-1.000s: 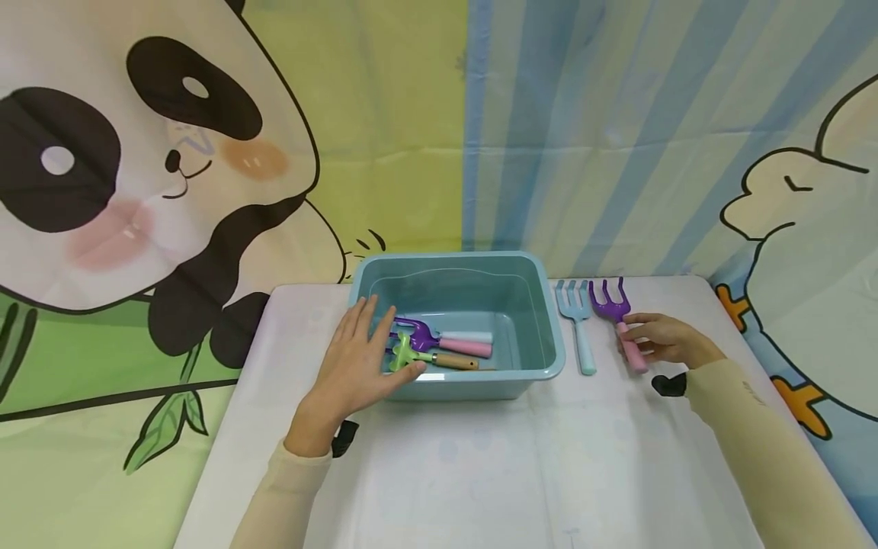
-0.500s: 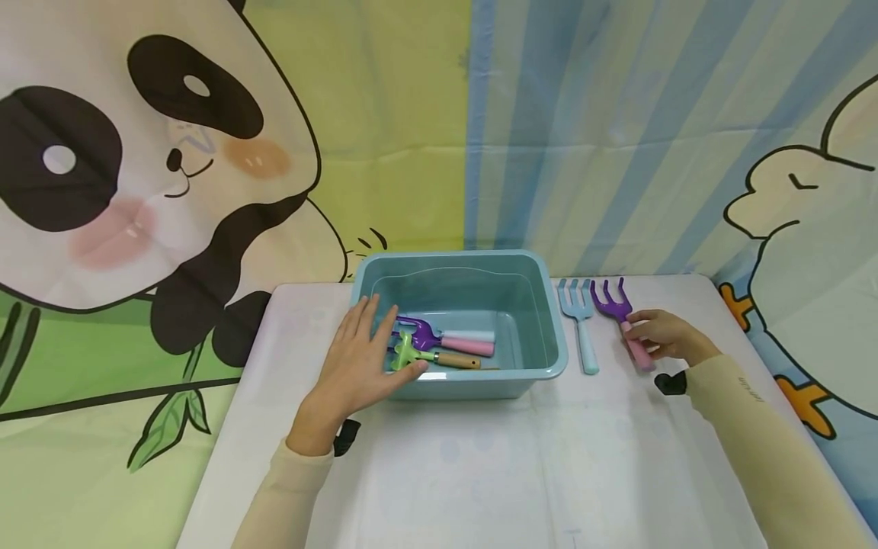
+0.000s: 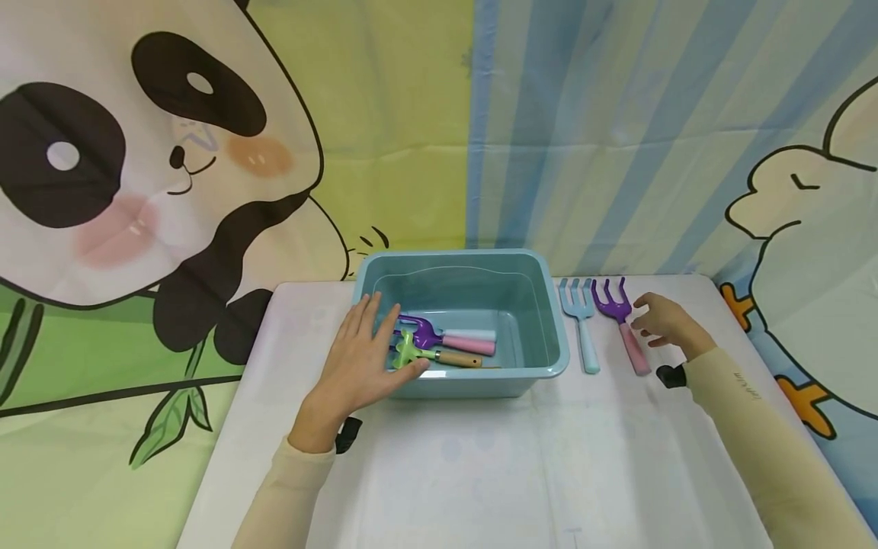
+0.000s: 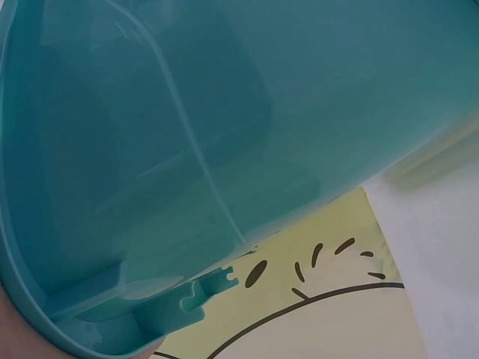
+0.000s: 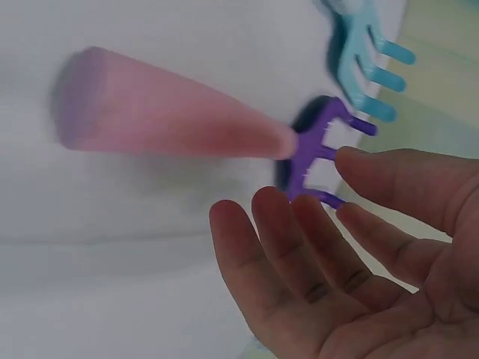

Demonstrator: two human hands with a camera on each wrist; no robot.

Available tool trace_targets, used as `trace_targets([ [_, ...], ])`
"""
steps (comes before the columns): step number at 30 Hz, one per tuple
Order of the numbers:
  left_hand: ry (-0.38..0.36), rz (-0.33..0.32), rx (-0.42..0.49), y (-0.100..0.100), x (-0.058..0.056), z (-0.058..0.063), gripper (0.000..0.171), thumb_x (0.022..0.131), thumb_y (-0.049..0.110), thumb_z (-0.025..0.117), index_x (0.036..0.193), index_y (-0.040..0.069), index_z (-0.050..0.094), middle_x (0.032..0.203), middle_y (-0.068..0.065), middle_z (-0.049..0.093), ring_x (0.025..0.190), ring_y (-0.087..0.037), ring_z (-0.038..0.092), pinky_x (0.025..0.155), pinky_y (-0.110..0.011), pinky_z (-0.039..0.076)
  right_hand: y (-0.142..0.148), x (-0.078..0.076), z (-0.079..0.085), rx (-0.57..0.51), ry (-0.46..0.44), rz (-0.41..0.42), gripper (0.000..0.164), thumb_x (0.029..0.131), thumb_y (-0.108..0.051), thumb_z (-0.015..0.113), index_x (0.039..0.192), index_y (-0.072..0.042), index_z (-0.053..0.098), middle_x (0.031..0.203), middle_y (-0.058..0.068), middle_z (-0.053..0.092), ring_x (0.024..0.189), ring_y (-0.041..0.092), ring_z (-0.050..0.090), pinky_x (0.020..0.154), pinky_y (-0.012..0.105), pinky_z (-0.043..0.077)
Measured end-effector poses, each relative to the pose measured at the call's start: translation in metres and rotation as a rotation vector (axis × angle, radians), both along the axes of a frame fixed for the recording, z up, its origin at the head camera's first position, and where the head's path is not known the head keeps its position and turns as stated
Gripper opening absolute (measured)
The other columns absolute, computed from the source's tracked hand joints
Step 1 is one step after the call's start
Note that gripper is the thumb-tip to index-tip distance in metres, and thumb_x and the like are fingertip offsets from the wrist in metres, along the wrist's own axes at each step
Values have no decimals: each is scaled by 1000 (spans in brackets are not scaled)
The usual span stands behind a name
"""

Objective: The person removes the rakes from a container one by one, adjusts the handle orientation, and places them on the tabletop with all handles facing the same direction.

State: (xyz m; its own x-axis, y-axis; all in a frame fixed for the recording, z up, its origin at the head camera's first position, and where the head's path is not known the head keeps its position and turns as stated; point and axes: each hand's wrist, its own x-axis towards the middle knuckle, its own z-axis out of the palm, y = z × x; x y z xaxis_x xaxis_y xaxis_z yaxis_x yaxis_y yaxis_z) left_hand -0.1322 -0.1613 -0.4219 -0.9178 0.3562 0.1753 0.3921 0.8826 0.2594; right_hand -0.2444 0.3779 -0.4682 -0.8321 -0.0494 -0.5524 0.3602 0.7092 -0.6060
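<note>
My left hand (image 3: 360, 362) rests spread over the front left corner of the teal plastic tub (image 3: 473, 387), fingers straight. Just right of the purple hand rake with a pink handle (image 3: 633, 349) is my right hand (image 3: 668, 324), its fingers loosely bent and holding nothing. In the right wrist view a gap shows between the fingertips and the pink handle (image 5: 179, 112). A light blue hand fork (image 3: 587, 343) lies left of that rake, tines toward the wall. Inside the tub are another purple rake with a pink handle (image 3: 466, 345) and a green tool with a wooden handle (image 3: 458, 359).
A pale blue handle (image 3: 473, 335) also lies in the tub, behind the pink one. The tub stands at the back of a white-covered table (image 3: 473, 473), against a printed cloth wall (image 3: 398, 152) with a panda and a bird. The left wrist view shows the tub's outer wall (image 4: 224, 112).
My right hand has let go of the purple rake's pink handle and moved up and slightly right. The rake lies on the table. My left hand stays at the tub.
</note>
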Motion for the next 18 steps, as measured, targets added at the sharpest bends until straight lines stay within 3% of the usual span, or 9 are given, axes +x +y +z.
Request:
trace_targets([
  [5,7,-6,2,0,-1,-1,105,84,83,45,157,8,33,164,-21,14,151,-36,6,120,-52,7,-4,0,22,-36,27,26,60,102,-10,54,147,15,24,136,39,42,122,54,48,89,53,54],
  [9,-2,-7,0,0,-1,0,106,84,83,44,157,7,33,164,-21,13,151,-37,5,120,-53,7,-11,3,42,-132,47,46,57,105,-14,52,146,14,26,139,37,40,124,54,47,92,54,52],
  [18,-9,2,-10,0,0,1,106,84,83,44,156,6,33,163,-22,15,151,-37,6,120,-52,6,-41,5,89,-339,133,147,50,104,-17,55,143,7,34,131,28,45,113,39,56,94,54,51],
])
